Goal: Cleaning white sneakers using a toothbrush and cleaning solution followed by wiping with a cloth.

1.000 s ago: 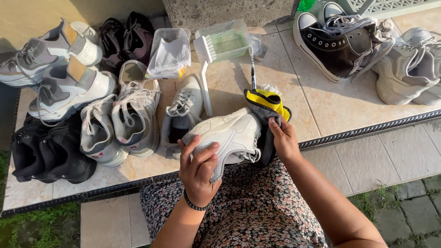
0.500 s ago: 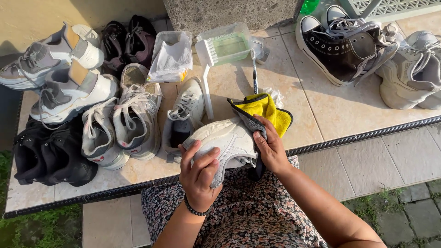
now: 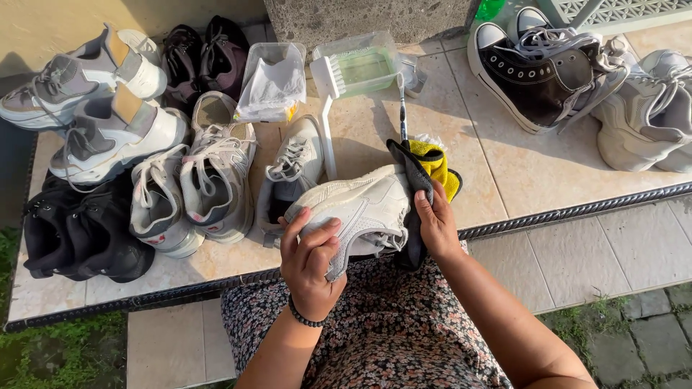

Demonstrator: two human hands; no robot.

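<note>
Left hand is curled around the white sneaker, gripping its near end. Right hand presses a dark cloth against its far end. Sneaker's held over the counter edge, lying left-right.

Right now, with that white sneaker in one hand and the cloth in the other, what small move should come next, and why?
Probably draw the dark cloth along the white sneaker. The right hand presses the cloth against one end, while the left hand grips the shoe's side over the lap, so the rest of its surface looks unwiped.
</note>
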